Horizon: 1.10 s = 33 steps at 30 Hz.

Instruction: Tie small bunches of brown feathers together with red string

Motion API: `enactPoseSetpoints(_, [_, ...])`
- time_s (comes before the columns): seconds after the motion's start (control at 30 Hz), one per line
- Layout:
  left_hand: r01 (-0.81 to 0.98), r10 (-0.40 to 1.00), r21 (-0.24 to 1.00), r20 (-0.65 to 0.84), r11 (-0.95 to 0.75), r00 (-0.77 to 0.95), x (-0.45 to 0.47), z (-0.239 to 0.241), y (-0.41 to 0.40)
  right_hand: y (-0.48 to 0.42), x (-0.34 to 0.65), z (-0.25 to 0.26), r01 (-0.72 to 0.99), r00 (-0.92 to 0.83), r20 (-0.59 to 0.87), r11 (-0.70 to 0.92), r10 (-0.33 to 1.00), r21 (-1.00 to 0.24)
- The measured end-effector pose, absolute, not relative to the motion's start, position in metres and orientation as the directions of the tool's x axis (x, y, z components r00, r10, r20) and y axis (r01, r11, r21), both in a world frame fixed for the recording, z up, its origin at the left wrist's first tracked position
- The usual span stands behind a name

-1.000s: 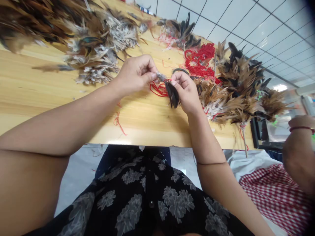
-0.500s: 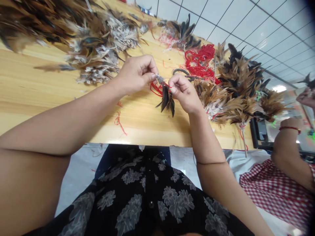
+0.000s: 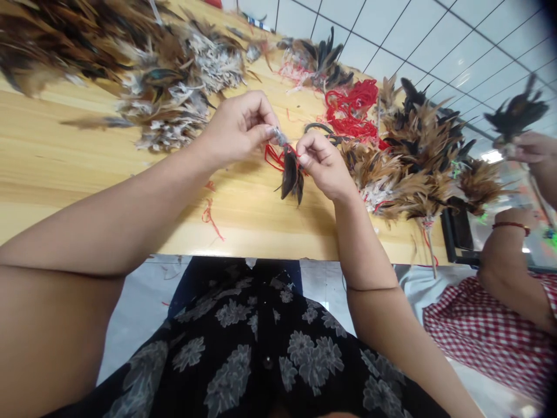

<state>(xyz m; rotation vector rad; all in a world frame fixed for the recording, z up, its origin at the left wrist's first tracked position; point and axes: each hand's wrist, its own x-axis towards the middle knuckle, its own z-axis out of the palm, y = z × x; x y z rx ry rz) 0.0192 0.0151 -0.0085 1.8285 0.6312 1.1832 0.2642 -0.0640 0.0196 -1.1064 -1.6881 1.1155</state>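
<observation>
With fingertips closed, dark feathers (image 3: 290, 177) are pinched at the quills (image 3: 279, 137) by the left hand (image 3: 246, 125), red string (image 3: 272, 155) by the right hand (image 3: 324, 165).

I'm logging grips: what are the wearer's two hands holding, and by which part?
The left hand pinches the dark feathers by their pale quill ends; the right hand pinches red string close beside them.

The left hand (image 3: 241, 126) partly hides the feather bundle (image 3: 290, 175).

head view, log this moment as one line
left hand: pinching pale end of feather bundle; right hand: pinching red string; below: wooden table
</observation>
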Motion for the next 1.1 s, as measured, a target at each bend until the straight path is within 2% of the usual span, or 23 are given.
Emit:
enactPoseSetpoints(0.1, [-0.02,0.791,0.883,0.431,-0.47,0.434,0.02,-0.009,0.014,-0.059,0.269,0.013,0.208,-0.177,0.177,0.213,0.968,-0.955])
enactPoseSetpoints(0.2, [-0.015,0.822,0.867,0.478,-0.498,0.31,0.024,-0.015,0.016,-0.055,0.274,0.008,0.206,-0.042,0.165,0.17,0.985,-0.964])
enactPoseSetpoints(0.33, [-0.001,0.755,0.772,0.623,-0.636,0.203,0.03,-0.007,0.004,-0.059,0.269,0.013,0.082,-0.012,0.004,0.005,1.0,-0.997])
enactPoseSetpoints(0.43, [0.107,0.602,0.603,0.735,-0.791,0.311,0.029,0.007,-0.014,-0.068,0.257,0.025,-0.058,-0.125,-0.156,-0.164,0.98,-0.985])
enactPoseSetpoints(0.53, [0.106,0.381,0.381,0.781,-0.919,0.495,0.029,0.011,-0.023,-0.074,0.247,0.035,-0.134,-0.19,-0.223,-0.25,0.956,-0.959])
enactPoseSetpoints(0.63, [0.073,0.306,0.324,0.763,-0.943,0.568,0.031,0.006,-0.021,-0.073,0.246,0.037,-0.174,-0.163,-0.209,-0.237,0.964,-0.956])
enactPoseSetpoints(0.77, [0.109,0.392,0.407,0.723,-0.907,0.569,0.031,0.002,-0.018,-0.068,0.252,0.028,-0.211,-0.083,-0.148,-0.162,0.986,-0.964])
enactPoseSetpoints(0.83, [0.147,0.501,0.509,0.678,-0.848,0.538,0.031,0.001,-0.019,-0.067,0.253,0.023,-0.207,-0.062,-0.115,-0.126,0.991,-0.97])
enactPoseSetpoints(0.97, [0.163,0.754,0.809,0.425,-0.565,0.501,0.036,-0.004,-0.024,-0.067,0.248,0.019,-0.132,-0.035,-0.096,-0.1,0.995,-0.986])
enactPoseSetpoints(1.03, [0.135,0.798,0.883,0.33,-0.45,0.505,0.04,-0.008,-0.026,-0.068,0.244,0.019,-0.104,-0.026,-0.086,-0.089,0.996,-0.991])
enactPoseSetpoints(1.1, [0.091,0.814,0.916,0.298,-0.391,0.498,0.043,-0.01,-0.026,-0.068,0.241,0.019,-0.077,-0.031,-0.066,-0.068,0.997,-0.995])
